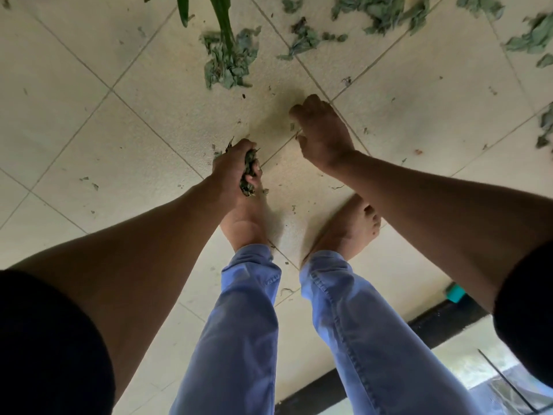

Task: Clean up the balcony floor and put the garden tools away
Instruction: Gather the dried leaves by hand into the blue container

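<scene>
I am bent over a cream tiled balcony floor. My left hand is closed around a clump of wilted leaves, just above my left foot. My right hand hovers low over the tiles with its fingers curled and apart; I see nothing held in it. A pile of dried green leaves lies ahead of my hands. More leaf clumps are scattered across the far right of the floor. Small leaf crumbs dot the tiles around my bare feet.
Long green plant leaves hang in from the top. My bare feet and blue-jeaned legs stand below my hands. A dark floor edge strip runs at the lower right, with a teal object beside it.
</scene>
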`<state>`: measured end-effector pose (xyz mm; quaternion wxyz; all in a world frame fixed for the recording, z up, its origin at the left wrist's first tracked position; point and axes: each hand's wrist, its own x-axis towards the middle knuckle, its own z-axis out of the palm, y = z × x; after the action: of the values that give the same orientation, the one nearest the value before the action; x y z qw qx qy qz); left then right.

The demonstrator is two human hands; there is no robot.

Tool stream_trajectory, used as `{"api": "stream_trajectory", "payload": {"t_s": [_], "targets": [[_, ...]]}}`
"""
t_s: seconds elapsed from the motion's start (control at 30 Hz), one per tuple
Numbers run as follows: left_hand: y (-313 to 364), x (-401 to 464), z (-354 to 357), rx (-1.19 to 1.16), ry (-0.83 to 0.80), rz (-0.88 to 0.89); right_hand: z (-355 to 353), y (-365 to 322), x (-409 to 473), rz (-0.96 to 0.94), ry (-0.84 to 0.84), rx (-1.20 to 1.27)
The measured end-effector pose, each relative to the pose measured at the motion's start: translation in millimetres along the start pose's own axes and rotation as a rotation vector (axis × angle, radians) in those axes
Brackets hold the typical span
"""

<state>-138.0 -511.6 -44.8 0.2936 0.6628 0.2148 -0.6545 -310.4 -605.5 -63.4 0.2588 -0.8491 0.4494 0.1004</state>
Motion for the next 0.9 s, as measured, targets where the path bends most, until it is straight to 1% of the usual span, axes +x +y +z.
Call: {"api": "stream_trajectory", "payload": {"t_s": [0.13,0.27,0.37,0.43,0.5,0.6,0.67,0.7,0.77,0.87,0.9], "targets": [[-3.6,2.9,-11.9,-0.004,0.019,-0.001,3.4,4.2,7.2,-0.096,0.017,-0.041],[-4.5,3.6,-12.6,-0.006,0.029,-0.007,4.6,8.5,13.3,-0.150,0.000,-0.040],[-3.8,0.3,-9.9,-0.025,-0.003,-0.006,3.2,7.6,13.6,-0.134,-0.034,-0.070],[-3.5,-2.9,-7.3,-0.046,-0.022,-0.010,5.7,9.1,9.5,-0.087,-0.042,-0.038],[-4.3,-2.9,-5.6,-0.071,-0.036,-0.009,2.6,3.9,2.9,0.032,-0.060,0.110],[-5.9,-3.6,-3.5,-0.114,-0.043,0.001,-16.9,-20.5,-7.1,0.266,-0.089,0.566],[-5.9,-4.5,-1.2,-0.140,-0.047,0.006,-33.2,-47.1,-14.7,0.346,-0.132,0.855],[-6.3,-6.3,0.3,-0.146,-0.052,0.013,-39.3,-60.3,-18.6,0.367,-0.156,0.947],[-6.1,-7.8,2.2,-0.135,-0.062,0.023,-44.8,-82.1,-25.4,0.379,-0.183,1.009],[-1.8,-9.2,1.9,-0.154,-0.095,0.041,-39.5,-102.5,-28.4,0.432,-0.163,0.895],[-2.0,-6.4,-0.4,-0.193,-0.069,0.038,-38.0,-106.5,-26.9,0.462,-0.154,0.869]]}}
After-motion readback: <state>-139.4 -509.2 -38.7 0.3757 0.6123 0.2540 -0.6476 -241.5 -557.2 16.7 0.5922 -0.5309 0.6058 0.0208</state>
